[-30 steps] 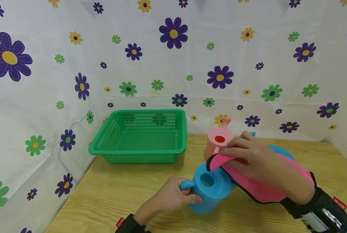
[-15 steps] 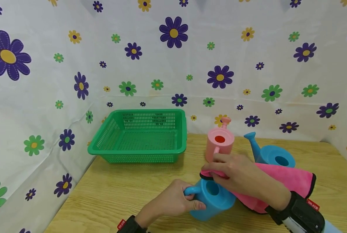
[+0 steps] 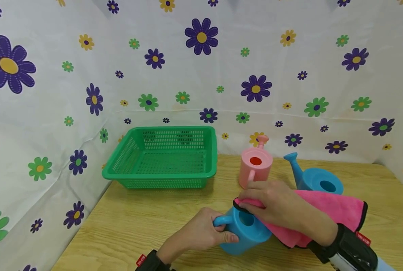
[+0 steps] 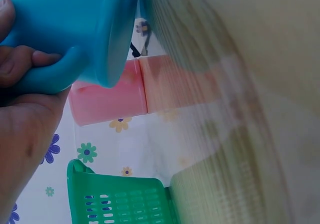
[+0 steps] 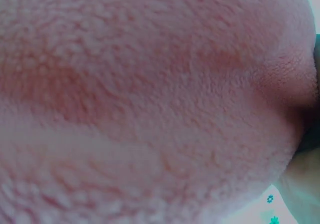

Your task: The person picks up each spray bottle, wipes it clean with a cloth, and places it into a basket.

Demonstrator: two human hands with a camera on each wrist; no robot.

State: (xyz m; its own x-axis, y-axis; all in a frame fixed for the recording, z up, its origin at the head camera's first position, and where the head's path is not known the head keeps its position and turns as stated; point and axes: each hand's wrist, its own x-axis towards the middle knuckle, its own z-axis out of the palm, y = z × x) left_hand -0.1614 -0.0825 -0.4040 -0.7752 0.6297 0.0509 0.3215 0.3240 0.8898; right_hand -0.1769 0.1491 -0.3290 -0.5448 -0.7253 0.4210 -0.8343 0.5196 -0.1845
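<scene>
My left hand [image 3: 204,231] grips the handle of a blue watering can [image 3: 250,233], which leans a little over the wooden table. In the left wrist view the fingers curl through the handle of the blue can [image 4: 55,24]. My right hand [image 3: 276,205] pinches a pink cloth [image 3: 336,207] with black edging and presses a bunched corner against the can's top rim. The rest of the cloth trails to the right under the forearm. That fuzzy pink cloth [image 5: 150,94] fills most of the right wrist view. The can's spout is hidden behind the cloth and right hand.
Behind the right hand stands a pink watering can [image 3: 255,165]. A second blue watering can [image 3: 318,180] is to its right, partly covered by the cloth. A green plastic basket [image 3: 160,181] sits at the back left of the table [image 3: 137,222], before a flowered backdrop.
My right hand moved left and down, bringing the cloth's corner to the held can's far rim and uncovering the second blue can. The held can shifted slightly right and toward me.
</scene>
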